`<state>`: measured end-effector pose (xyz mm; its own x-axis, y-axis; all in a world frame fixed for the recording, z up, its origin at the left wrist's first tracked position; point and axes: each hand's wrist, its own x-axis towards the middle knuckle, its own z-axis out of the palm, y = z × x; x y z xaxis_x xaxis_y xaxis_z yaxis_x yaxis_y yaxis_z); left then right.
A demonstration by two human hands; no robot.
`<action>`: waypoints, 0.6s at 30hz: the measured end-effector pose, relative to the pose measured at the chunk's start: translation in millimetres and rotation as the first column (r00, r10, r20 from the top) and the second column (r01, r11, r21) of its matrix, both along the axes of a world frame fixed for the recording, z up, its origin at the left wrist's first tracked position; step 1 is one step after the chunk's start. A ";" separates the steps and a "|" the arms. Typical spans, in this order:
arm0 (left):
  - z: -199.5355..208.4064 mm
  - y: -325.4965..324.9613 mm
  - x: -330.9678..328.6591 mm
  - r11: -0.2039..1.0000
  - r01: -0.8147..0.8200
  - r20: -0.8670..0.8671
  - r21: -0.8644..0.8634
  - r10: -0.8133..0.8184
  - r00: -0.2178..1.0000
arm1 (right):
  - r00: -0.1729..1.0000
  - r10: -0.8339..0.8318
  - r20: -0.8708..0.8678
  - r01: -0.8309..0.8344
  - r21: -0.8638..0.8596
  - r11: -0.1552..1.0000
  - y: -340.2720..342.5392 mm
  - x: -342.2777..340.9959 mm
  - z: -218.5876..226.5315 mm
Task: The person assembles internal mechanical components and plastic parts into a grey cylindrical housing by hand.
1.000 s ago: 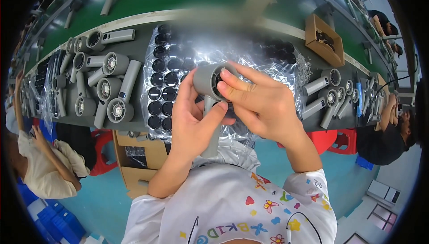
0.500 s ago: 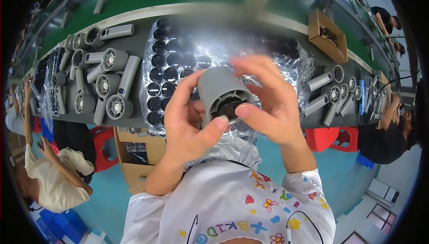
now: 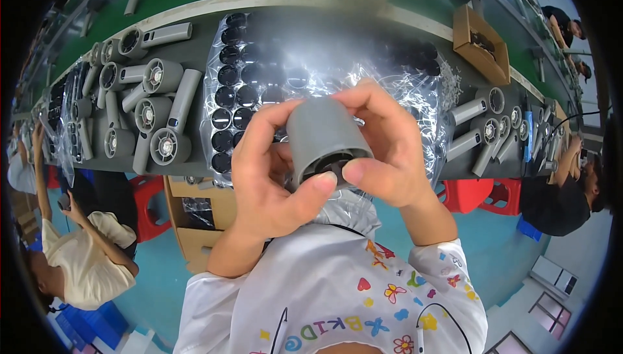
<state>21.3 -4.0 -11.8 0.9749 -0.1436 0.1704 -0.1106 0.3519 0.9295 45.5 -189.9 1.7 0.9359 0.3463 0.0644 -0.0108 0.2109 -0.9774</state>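
Grey plastic fans (image 3: 155,114) lie left of the glossy clear sheet (image 3: 425,110) of round black caps (image 3: 228,75); a cardboard box (image 3: 477,62) sits beyond its right side. Above the sheet's near edge, partly blocking it, left hand (image 3: 269,172) and right hand (image 3: 392,153) close their grip around a smooth, barrel-shaped fan head (image 3: 328,130); its dark insert (image 3: 339,170) is hard to make out. Coloured lettering marks the white garment (image 3: 305,276).

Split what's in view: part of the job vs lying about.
Part of it, by the look:
grey cylindrical plastic fan head, held by left hand and right hand
black part inside its opening
black round caps under clear plastic, probably
grey plastic fan bodies with handles, likely

Just lying about, apparently:
red plastic stools
blue plastic bins
brown open cardboard box, role unclear
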 end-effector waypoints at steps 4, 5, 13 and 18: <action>-1.0 -4.9 -2.8 1.000 0.003 0.028 0.005 -0.003 1.000 | 0.999 0.021 0.050 -0.023 0.047 0.999 1.6 -0.6 -3.9; 0.6 -7.1 -3.6 0.995 -0.006 -0.001 -0.101 0.006 1.000 | 0.997 0.007 0.079 -0.012 0.060 0.998 3.0 -1.1 -3.5; 1.3 0.1 -1.8 0.997 0.072 -0.007 -0.021 -0.073 0.997 | 0.996 0.060 0.059 -0.061 0.019 0.998 -6.4 -0.8 1.0; 2.5 -0.2 -5.8 0.996 0.091 -0.049 -0.023 -0.092 0.995 | 0.993 0.084 0.078 -0.087 0.037 0.995 -7.1 -2.1 -2.1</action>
<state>15.5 -4.2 -9.3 0.9651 -0.2295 0.1260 -0.0309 0.3780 0.9253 43.4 -197.0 -0.4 0.8946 0.4208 0.1503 0.0439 0.2519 -0.9668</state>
